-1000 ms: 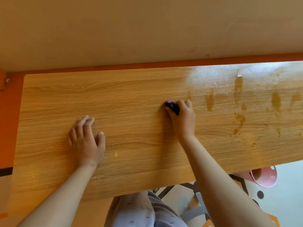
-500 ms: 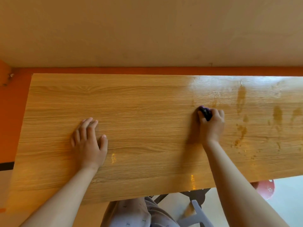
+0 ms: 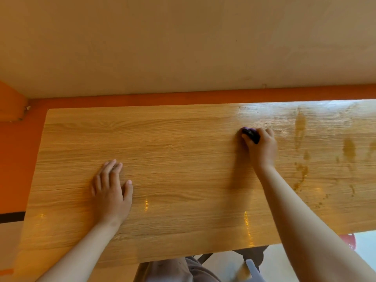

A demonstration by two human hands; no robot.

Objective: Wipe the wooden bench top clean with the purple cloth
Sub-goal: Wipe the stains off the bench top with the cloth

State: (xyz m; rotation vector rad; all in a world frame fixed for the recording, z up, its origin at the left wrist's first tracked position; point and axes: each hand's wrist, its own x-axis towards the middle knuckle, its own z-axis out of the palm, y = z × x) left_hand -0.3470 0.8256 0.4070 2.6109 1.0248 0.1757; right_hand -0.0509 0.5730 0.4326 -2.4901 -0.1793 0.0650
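1. The right hand [image 3: 261, 148] holds the bunched purple cloth [image 3: 250, 134] in curled fingers, pressed on the wooden bench top [image 3: 183, 143].
2. The left hand [image 3: 110, 190] lies flat with fingers spread out — good support.
3. Brown stains [image 3: 301, 127] lie to the right — I would press firmly and overlap the strokes there.

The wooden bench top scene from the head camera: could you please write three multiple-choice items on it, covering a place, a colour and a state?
1. Where are the brown stains on the wooden bench top?
A. beyond the right hand
B. under the left hand
C. at the left end

2. What colour is the bunched cloth?
A. white
B. purple
C. green

3. How is the left hand placed?
A. clenched around a cup
B. raised off the bench
C. flat, palm down

Key: 1 A, the stains lie right of the right hand; 2 B, purple shows at the fingertips; 3 C, its fingers lie spread on the wood.
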